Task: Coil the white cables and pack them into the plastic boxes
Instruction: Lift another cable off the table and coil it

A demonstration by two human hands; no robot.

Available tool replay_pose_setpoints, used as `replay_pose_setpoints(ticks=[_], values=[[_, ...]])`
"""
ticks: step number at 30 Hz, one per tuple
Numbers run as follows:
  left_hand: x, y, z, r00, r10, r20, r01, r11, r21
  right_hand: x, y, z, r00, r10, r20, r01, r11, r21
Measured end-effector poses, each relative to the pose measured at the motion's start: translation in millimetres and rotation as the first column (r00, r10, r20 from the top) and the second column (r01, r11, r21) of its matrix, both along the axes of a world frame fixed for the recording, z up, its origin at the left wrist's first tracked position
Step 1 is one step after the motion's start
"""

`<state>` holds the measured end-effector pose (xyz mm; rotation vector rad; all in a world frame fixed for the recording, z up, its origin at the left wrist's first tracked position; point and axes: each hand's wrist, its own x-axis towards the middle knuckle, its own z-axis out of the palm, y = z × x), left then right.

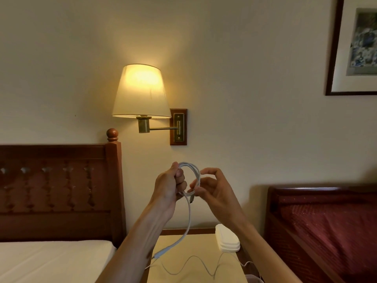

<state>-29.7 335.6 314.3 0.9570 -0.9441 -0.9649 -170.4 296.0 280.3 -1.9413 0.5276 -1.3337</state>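
I hold a white cable [195,173] in the air in front of the wall, wound into a small loop. My left hand [170,185] is fisted around the loop's left side. My right hand [212,188] pinches the loop's lower right part between thumb and fingers. The cable's free tail [183,233] hangs down from the loop and ends in a plug [161,253] just above the nightstand. A second thin white cable [195,264] lies in waves on the nightstand. A stack of white plastic boxes [227,238] stands at the nightstand's back right.
The light-topped nightstand [195,246] sits between a bed with a white sheet [51,260] and wooden headboard [61,190] on the left and a red-covered bed [330,227] on the right. A lit wall lamp [141,92] hangs above my hands.
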Motion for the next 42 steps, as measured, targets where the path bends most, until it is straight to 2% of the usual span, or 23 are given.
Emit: replay_pose_setpoints(ticks=[2,6,8,10,12,13,15,16,18,20,21,23,25,28,33,39,42], values=[[0.8,0.5,2.4,1.0,0.009,-0.012,-0.008,0.999,0.033,-1.9,0.0,-3.4,0.999,-0.008,-0.052,0.009,1.0,0.018],[-4.3,0.5,-1.2,0.998,0.032,-0.049,-0.028,0.997,0.078,3.6,-2.2,-16.5,0.989,-0.134,-0.064,0.134,0.991,-0.012],[-3.7,-0.8,-4.1,0.997,0.054,-0.051,-0.049,0.995,0.081,2.8,-1.4,-22.5,0.964,-0.26,-0.059,0.244,0.95,-0.193],[0.2,-3.5,-4.2,0.995,0.072,-0.07,-0.066,0.994,0.084,-2.5,5.8,-25.5,0.924,-0.379,-0.057,0.305,0.816,-0.491],[4.2,-6.4,-2.3,0.993,0.074,-0.096,-0.065,0.994,0.087,-5.3,14.7,-29.2,0.911,-0.402,-0.094,0.215,0.657,-0.723],[5.6,-7.7,-2.0,0.992,0.073,-0.104,-0.064,0.994,0.086,-4.8,17.7,-33.5,0.916,-0.385,-0.115,0.153,0.597,-0.787],[7.5,-9.2,-2.8,0.991,0.071,-0.111,-0.062,0.994,0.088,-3.2,21.2,-41.9,0.941,-0.302,-0.155,0.044,0.561,-0.826],[8.6,-9.0,-4.0,0.992,0.066,-0.111,-0.057,0.995,0.088,-3.1,21.2,-45.1,0.956,-0.254,-0.146,0.032,0.586,-0.81],[11.0,-7.9,-7.2,0.993,0.041,-0.11,-0.033,0.997,0.075,-4.5,22.4,-43.1,0.987,-0.158,0.004,0.123,0.747,-0.654],[11.4,-5.2,-10.4,0.992,0.004,-0.123,0.003,0.998,0.057,-8.1,25.6,-29.3,0.957,-0.143,0.252,0.209,0.944,-0.256],[10.7,-4.1,-12.0,0.992,-0.017,-0.125,0.023,0.999,0.046,-9.6,24.4,-22.2,0.926,-0.166,0.339,0.189,0.981,-0.035],[8.0,-1.4,-14.4,0.994,-0.054,-0.099,0.057,0.998,0.027,-12.9,16.7,-13.2,0.904,-0.214,0.369,0.115,0.955,0.273],[5.3,1.0,-15.4,0.994,-0.087,-0.071,0.088,0.996,0.016,-17.0,10.7,-8.5,0.92,-0.224,0.323,0.071,0.903,0.424],[3.0,5.3,-13.8,0.992,-0.12,-0.024,0.12,0.993,-0.007,-22.2,6.8,-9.6,0.956,-0.206,0.209,0.07,0.852,0.52],[-0.5,9.1,-13.4,0.991,-0.132,-0.02,0.132,0.991,-0.014,-24.3,10.8,-9.4,0.99,-0.13,0.063,0.083,0.869,0.488],[-16.3,11.1,-31.1,0.993,-0.117,0.011,0.116,0.99,0.086,-12.8,16.2,6.4,0.986,-0.131,0.1,0.071,0.885,0.461],[-13.3,6.1,-35.0,0.996,-0.065,0.063,0.059,0.994,0.087,-4.6,22.5,2.9,0.974,-0.044,0.223,-0.086,0.836,0.542]])
